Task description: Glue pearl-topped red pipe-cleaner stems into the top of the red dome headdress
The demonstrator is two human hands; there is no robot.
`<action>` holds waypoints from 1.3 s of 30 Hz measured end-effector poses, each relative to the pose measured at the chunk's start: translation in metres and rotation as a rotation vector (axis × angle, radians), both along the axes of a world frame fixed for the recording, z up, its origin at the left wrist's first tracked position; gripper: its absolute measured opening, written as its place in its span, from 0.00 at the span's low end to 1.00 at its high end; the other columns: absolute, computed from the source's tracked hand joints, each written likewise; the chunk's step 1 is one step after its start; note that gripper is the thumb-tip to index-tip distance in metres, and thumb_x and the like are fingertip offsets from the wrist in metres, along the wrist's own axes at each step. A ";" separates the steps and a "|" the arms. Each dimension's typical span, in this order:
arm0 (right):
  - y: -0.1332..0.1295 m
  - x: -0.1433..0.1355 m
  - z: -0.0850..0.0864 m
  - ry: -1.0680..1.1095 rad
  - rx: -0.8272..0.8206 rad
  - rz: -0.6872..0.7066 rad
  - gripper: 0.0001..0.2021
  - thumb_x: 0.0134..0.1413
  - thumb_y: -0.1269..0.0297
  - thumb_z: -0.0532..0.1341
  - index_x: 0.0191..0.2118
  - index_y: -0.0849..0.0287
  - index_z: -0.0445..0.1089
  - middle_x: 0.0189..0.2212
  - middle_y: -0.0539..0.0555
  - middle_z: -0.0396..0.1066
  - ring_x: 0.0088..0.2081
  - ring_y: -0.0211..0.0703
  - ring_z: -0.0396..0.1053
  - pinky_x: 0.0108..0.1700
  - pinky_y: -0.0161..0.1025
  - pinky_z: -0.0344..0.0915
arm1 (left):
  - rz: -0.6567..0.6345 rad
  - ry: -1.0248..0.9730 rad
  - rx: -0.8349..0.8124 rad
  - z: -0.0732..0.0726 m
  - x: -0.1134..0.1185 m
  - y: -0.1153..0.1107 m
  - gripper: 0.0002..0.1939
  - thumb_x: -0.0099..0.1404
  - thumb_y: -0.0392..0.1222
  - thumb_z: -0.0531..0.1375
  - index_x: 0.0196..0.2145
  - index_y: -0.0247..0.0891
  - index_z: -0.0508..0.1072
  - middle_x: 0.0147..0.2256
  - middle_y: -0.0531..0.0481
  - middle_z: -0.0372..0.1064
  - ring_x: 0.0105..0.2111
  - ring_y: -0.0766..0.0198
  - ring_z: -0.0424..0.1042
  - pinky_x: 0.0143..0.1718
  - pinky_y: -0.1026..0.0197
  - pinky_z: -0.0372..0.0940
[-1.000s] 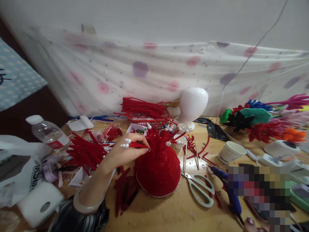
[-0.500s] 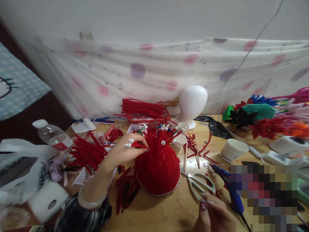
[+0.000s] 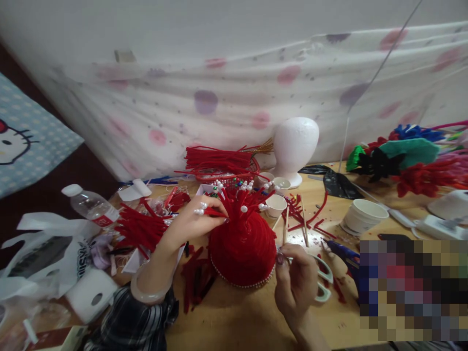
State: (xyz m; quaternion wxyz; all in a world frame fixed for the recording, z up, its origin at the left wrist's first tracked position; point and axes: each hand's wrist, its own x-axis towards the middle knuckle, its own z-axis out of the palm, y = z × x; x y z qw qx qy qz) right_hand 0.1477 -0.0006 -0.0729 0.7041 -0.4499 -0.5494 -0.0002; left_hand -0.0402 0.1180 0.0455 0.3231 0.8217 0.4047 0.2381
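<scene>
My left hand pinches pearl-tipped chenille stems, red dome's 10 o'clock; right hand just reached 4, grip unclear; two-handed work's possible

A single head-worn camera looks forward and down, close above the table, facing the draped wall cloth.

At the frame's centre, the left hand pinches a pearl-tipped red stem at the top of a red dome. Right of the dome, the right hand overlaps the scissors. A white foam head stands above centre; a plastic bottle is at left.
</scene>
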 end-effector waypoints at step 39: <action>0.094 0.115 0.030 -0.573 -1.515 -0.526 0.11 0.63 0.63 0.59 0.48 0.62 0.71 0.46 0.59 0.73 0.46 0.47 0.72 0.47 0.48 0.69 | 0.007 -0.104 0.090 -0.009 0.003 0.010 0.05 0.58 0.35 0.63 0.29 0.41 0.79 0.33 0.52 0.80 0.35 0.59 0.77 0.43 0.57 0.69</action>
